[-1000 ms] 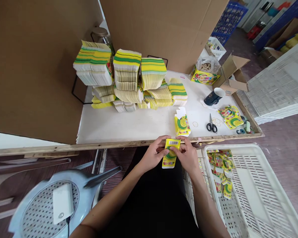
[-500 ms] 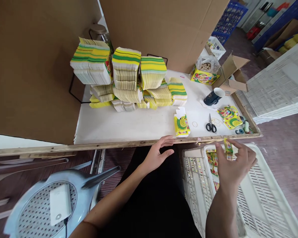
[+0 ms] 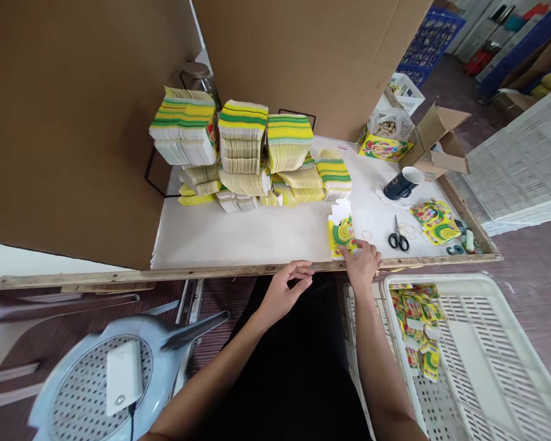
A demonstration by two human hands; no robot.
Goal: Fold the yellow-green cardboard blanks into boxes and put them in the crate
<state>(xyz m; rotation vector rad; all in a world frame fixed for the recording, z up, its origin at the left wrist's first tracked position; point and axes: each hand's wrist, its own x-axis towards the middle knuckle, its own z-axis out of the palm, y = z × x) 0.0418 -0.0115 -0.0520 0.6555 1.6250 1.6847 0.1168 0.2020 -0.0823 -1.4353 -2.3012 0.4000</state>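
My right hand (image 3: 363, 263) is at the table's front edge, its thumb and fingers closed on the lower end of a yellow-green printed carton (image 3: 341, 229). White flaps show at the carton's far end. It may be one of several flat blanks stacked together; I cannot tell. My left hand (image 3: 288, 289) hovers just in front of the wooden edge, fingers curved, thumb apart, nothing visible in it. Small filled yellow boxes (image 3: 413, 315) lie along the left side of a white plastic basket (image 3: 491, 361), below and right of the table.
Bundled flat cartons (image 3: 243, 138) are piled at the table's back left. Scissors (image 3: 398, 239), a dark mug (image 3: 403, 184), loose printed cartons (image 3: 436, 222) and an open cardboard box (image 3: 434, 144) occupy the right side. A blue stool (image 3: 158, 367) bears a white power bank (image 3: 123, 376).
My right hand has left the basket without the small yellow box and moved left to the carton on the table. My left hand stays near the table edge, its fingers slightly more curled.
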